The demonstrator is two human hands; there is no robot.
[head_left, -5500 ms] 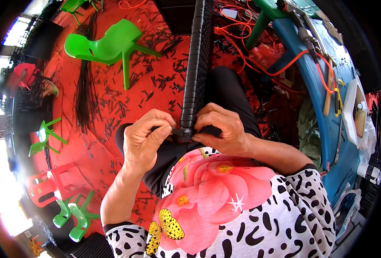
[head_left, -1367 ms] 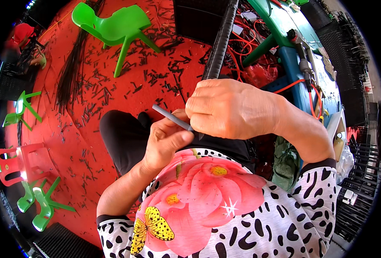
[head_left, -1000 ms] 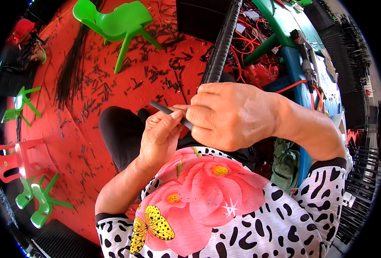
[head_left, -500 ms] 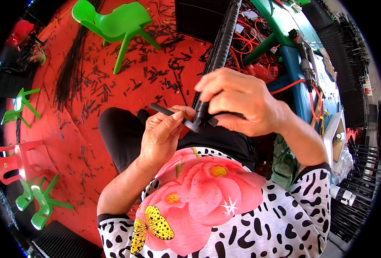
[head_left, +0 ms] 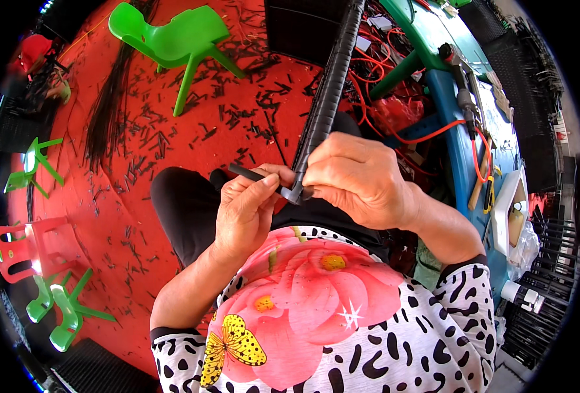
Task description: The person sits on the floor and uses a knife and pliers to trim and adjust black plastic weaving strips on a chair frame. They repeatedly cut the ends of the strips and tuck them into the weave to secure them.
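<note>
A long bar wrapped in black strip [head_left: 329, 85] slants from the top of the view down to my lap, its near end between my two hands. On its left side, my left hand [head_left: 243, 215] is closed in a pinch on a flat black strip [head_left: 244, 171], whose free end sticks out to the upper left. My right hand [head_left: 359, 180] is closed at the bar's right side. Its thumb and fingertips press together at the wrapped end, where a bit of dark strip shows. Whether both hands hold one strip, I cannot tell.
Black offcuts [head_left: 152, 141] litter the red floor [head_left: 123, 216]. A green chair [head_left: 185, 33] stands at the far left, and a red plastic chair [head_left: 34, 245] further left. At right, a blue-green table [head_left: 444, 98] carries tools, a red hose [head_left: 427, 136] and a white tray [head_left: 509, 209].
My right hand has come down and in towards the bar's end, its raised, loosely curled fingers now pinched together. My left hand has stayed almost in place with the strip.
</note>
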